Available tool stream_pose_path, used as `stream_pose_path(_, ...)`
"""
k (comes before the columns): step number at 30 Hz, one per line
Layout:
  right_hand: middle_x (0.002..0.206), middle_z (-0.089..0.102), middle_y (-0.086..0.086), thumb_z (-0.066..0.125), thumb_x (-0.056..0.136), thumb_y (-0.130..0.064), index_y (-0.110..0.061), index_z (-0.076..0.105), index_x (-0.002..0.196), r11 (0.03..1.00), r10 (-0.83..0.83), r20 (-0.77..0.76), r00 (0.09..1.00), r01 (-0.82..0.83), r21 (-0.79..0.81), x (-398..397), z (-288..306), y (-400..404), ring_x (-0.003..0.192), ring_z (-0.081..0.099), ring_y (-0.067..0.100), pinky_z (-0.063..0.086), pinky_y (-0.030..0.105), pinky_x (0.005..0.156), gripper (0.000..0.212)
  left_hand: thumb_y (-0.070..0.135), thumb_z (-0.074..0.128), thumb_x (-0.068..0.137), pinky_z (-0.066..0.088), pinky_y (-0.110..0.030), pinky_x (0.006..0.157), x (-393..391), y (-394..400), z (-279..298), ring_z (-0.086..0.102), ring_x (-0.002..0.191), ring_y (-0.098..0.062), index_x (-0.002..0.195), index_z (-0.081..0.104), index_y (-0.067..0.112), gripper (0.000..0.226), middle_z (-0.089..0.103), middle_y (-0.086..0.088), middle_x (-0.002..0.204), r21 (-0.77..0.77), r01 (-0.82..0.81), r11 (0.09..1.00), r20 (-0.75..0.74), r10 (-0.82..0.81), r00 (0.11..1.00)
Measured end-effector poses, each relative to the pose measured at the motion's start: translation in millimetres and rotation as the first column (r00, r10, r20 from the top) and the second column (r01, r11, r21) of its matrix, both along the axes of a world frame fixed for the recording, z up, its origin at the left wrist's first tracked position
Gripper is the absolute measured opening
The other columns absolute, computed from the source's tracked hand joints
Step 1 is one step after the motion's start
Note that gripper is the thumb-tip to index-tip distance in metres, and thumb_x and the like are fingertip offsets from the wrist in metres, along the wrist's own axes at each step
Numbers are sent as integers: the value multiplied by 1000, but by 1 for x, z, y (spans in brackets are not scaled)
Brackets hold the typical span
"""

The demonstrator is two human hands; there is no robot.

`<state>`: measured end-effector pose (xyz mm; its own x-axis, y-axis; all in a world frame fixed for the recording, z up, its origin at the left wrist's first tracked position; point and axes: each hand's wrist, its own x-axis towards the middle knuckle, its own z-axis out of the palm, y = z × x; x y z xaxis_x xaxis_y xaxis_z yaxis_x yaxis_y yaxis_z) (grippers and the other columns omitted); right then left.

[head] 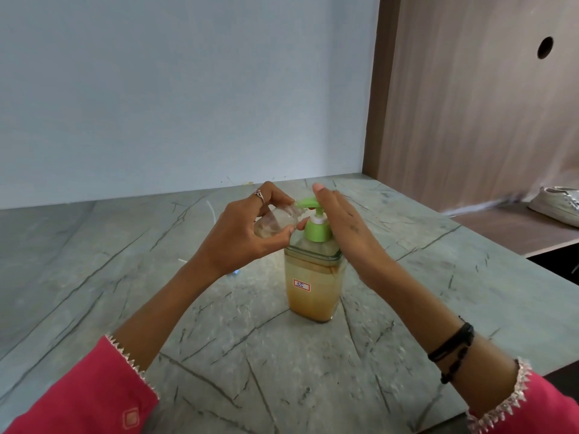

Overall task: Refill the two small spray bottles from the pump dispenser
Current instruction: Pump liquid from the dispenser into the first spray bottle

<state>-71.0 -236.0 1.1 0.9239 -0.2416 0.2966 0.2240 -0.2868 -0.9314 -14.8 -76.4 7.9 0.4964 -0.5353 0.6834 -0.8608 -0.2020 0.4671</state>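
Green-topped clear pump dispenser [313,277], mostly full of amber liquid, stands on the grey marbled surface [125,277]. Left hand [241,233] fingers grip a small clear bottle [275,219], apparently empty, at the spout. Right hand [341,220] lies open-fingered on the pump.

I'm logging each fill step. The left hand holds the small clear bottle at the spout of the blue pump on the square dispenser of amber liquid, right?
Not quite: the pump head is green, not blue, as the head view shows. The rest stands: the left hand holds the small clear bottle at its spout, atop the square dispenser of amber liquid.
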Motion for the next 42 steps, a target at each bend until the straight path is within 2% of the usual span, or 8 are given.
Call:
stream_pose_path(2,83,66,-4,31,96,-55,-8,52,103,996,-60,101,993,67,-66,-2,-6,5,82,61,8,47,38,84,52,40,60,70,53,-26,69,0,0,0,65,77,-17,92,50,37,24,62,17,98,0,1,1000,0,-1,1000)
stream_pose_path(6,70,65,-26,28,101,-45,-28,45,97,990,-38,294,955,76,-117,-3,-21,4,67,62,0,51,39,72,24,41,60,69,52,-23,71,-1,0,1,64,77,-16,92,50,36,25,62,19,98,-14,1,1000,-15,-1,1000)
stream_pose_path(12,97,70,-13,34,96,-46,-51,36,125,976,6,452,892,94,-197,3,-37,-2,74,67,24,52,46,69,30,41,61,69,54,-25,71,-2,0,1,65,81,-13,92,51,39,25,65,13,92,-28,8,1000,-38,-9,999)
stream_pose_path(17,99,70,-14,40,93,-46,-54,40,121,967,61,485,872,69,-244,5,-40,-8,92,66,16,53,49,75,29,40,61,70,51,-15,69,-2,0,1,63,79,-6,92,51,37,25,64,14,93,-33,10,999,-30,-11,999)
stream_pose_path(21,90,71,-2,48,89,-45,-52,44,114,976,111,509,853,3,-217,10,-36,-10,80,67,21,52,50,70,26,38,62,70,48,-10,68,-1,0,1,62,77,-5,93,51,37,25,62,17,97,-37,18,999,-36,-19,999)
stream_pose_path(27,81,72,-6,49,85,-40,-50,52,99,989,99,568,817,-17,-149,19,-30,-9,76,68,11,53,30,68,17,39,62,71,47,-10,68,0,0,0,63,76,-8,93,50,37,25,62,17,97,-29,25,999,-31,-26,999)
stream_pose_path(36,61,62,-20,49,85,-36,-31,48,68,996,71,581,811,-30,-80,23,-20,-9,66,64,16,51,41,70,17,39,62,71,50,-15,64,1,-1,-3,63,75,-14,94,52,36,26,62,21,93,-2,21,1000,-41,-21,999)
stream_pose_path(42,73,69,14,49,86,-41,-47,59,83,997,64,568,820,-74,-6,26,-28,-8,72,66,39,50,59,67,12,38,62,70,49,-12,65,-2,-1,-1,63,74,-12,92,52,34,25,62,25,88,-33,30,999,-68,-32,997)
